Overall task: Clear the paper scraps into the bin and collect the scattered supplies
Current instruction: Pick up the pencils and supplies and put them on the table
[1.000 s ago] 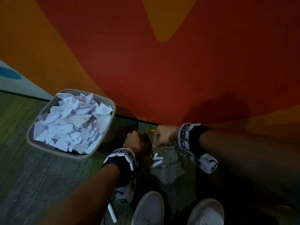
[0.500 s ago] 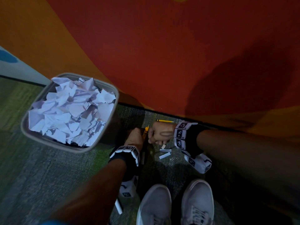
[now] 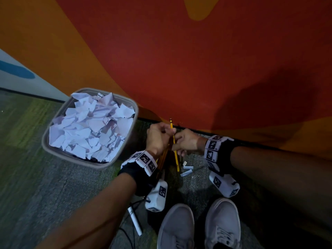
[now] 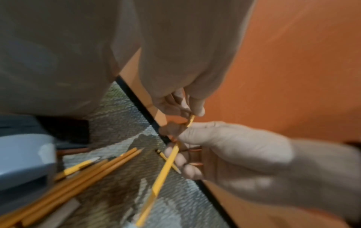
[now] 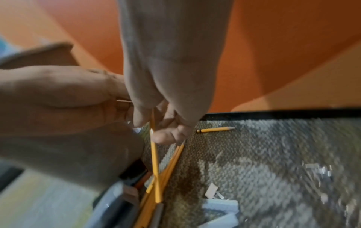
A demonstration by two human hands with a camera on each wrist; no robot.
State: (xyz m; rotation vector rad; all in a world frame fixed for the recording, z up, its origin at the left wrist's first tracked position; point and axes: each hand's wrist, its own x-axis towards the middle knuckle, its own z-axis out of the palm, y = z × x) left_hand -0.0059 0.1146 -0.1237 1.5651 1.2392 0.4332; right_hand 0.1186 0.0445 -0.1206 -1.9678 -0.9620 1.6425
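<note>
Left hand [image 3: 158, 139] and right hand [image 3: 186, 141] both pinch one upright yellow pencil [image 3: 173, 141] in curled fingers, above the carpet [image 3: 53, 186] near the wall edge.

Your carpeted floor [image 3: 53, 186] carries the bin [image 3: 53, 151]; beside it lie white scraps [image 3: 186, 170], and a loose pencil [image 5: 215, 129] beyond.

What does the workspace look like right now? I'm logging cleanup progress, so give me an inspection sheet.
Surface: grey-green carpet.
Job's things: bin heaped with paper scraps; one pencil between both hands; pencil bundle under the left hand; one loose pencil by the wall.
Clutter: small white pieces on the carpet.
Hands: right hand pinches the pencil too.
Cables: dark cable.
Surroundings: red-orange wall; grey shoes.
</note>
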